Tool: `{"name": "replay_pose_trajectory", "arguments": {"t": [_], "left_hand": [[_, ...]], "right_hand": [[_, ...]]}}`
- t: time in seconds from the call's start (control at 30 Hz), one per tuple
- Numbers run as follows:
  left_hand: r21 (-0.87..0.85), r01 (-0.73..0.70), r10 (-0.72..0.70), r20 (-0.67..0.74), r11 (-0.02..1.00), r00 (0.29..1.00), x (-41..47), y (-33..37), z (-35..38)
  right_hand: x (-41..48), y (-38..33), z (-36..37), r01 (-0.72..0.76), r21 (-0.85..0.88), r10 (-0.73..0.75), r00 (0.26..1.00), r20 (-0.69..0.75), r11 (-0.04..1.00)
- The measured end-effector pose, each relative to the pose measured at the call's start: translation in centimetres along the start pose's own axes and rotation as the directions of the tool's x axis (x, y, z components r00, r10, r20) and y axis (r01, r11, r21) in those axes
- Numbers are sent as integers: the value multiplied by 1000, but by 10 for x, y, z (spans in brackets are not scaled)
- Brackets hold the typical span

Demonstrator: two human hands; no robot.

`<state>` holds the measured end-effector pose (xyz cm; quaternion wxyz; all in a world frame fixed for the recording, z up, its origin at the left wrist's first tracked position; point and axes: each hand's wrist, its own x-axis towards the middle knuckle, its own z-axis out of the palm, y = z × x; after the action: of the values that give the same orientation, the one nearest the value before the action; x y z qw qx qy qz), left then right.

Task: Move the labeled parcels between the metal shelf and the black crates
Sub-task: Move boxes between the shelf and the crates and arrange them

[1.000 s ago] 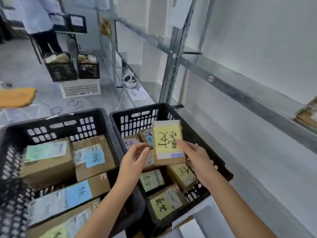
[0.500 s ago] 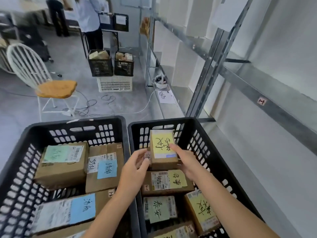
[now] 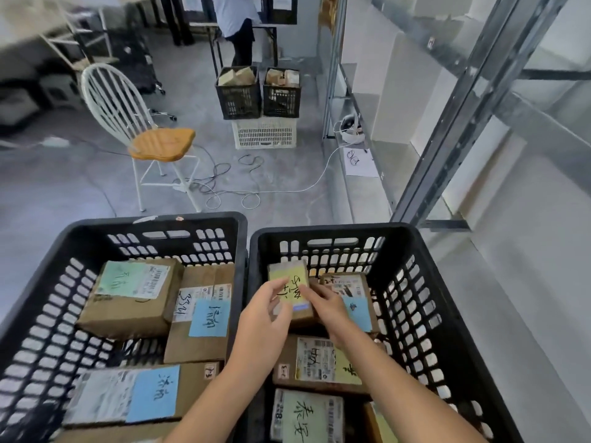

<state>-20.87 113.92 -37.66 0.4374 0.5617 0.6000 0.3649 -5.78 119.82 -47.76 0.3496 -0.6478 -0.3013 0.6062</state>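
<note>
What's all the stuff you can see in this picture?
left crate: one, black, near left
left-crate parcels: at least three, brown, green or blue labels
right crate: one, black, near right
yellow-label parcel: one, brown, low in the right crate
right-crate parcels: at least three more, brown, same crate
white crate: one, white, floor at the back
far crates: two, black, on the white crate
chair: one, white with orange seat, left floor
cables: a tangle, black and white, by the chair
metal shelf: one, grey, along the right
other person: one, light top, at the back
left hand: grips the yellow-label parcel's left side
right hand: holds its right side
</note>
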Motion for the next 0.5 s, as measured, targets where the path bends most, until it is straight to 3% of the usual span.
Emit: {"name": "replay_pose_trajectory", "arguments": {"t": [0.1, 0.23, 0.33, 0.5], "left_hand": [[36, -3, 3, 0, 999, 1000, -2, 0, 1], [92, -26, 22, 35, 995, 999, -10, 4, -1], [119, -47, 40, 63, 992, 997, -16, 10, -6], [137, -117, 95, 159, 984, 983, -32, 17, -9]], "right_hand": [[-5, 1, 11, 49, -42, -52, 996, -67, 998], [-24, -3, 18, 138, -246, -156, 986, -58, 959], [-45, -17, 16, 276, -407, -306, 952, -9, 871], [-99, -30, 7, 375, -613, -421, 904, 74, 695]]}}
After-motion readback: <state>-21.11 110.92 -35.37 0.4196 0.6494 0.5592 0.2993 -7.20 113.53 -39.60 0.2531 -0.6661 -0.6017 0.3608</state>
